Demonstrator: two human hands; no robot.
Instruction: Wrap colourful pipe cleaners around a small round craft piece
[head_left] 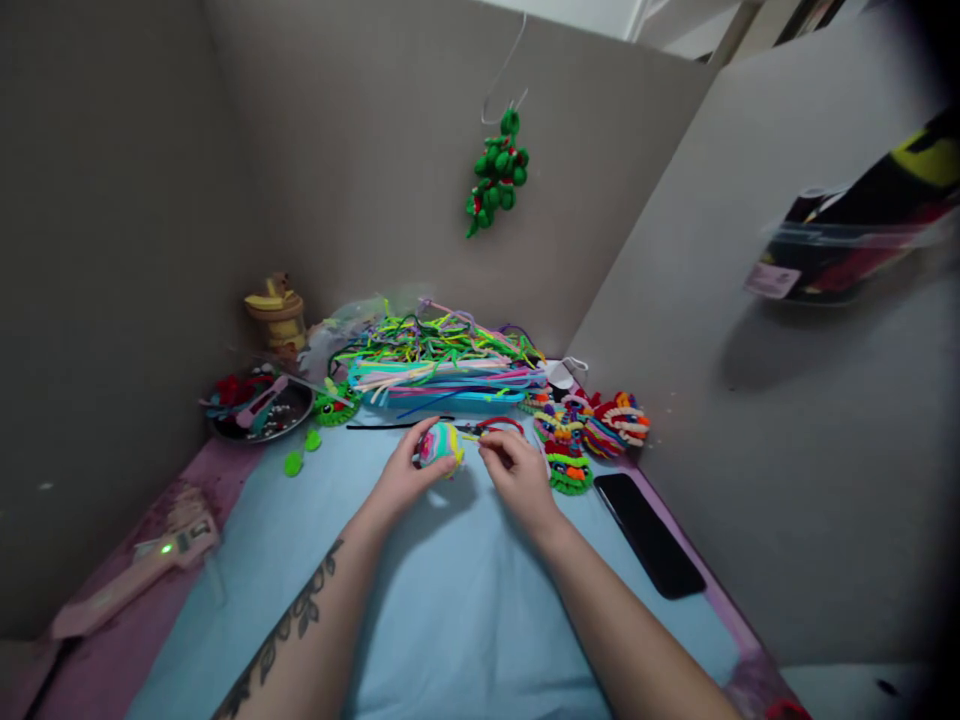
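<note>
My left hand (405, 472) is closed around a small ball (441, 443) wound from pink, green and yellow pipe cleaner, held just above the light blue mat (450, 600). My right hand (517, 478) pinches the loose end of the pipe cleaner at the ball's right side. Red-handled scissors (501, 426) lie just behind my right hand. A black pipe cleaner (390, 425) lies flat behind the ball.
A heap of coloured pipe cleaners (439, 360) fills the back of the table. Finished woven pieces (589, 435) sit at the right, a black phone (649, 533) nearer. A dark dish (261, 405), a yellow holder (276, 312) and a glue gun (139, 575) stand left. A green figure (496, 175) hangs on the wall.
</note>
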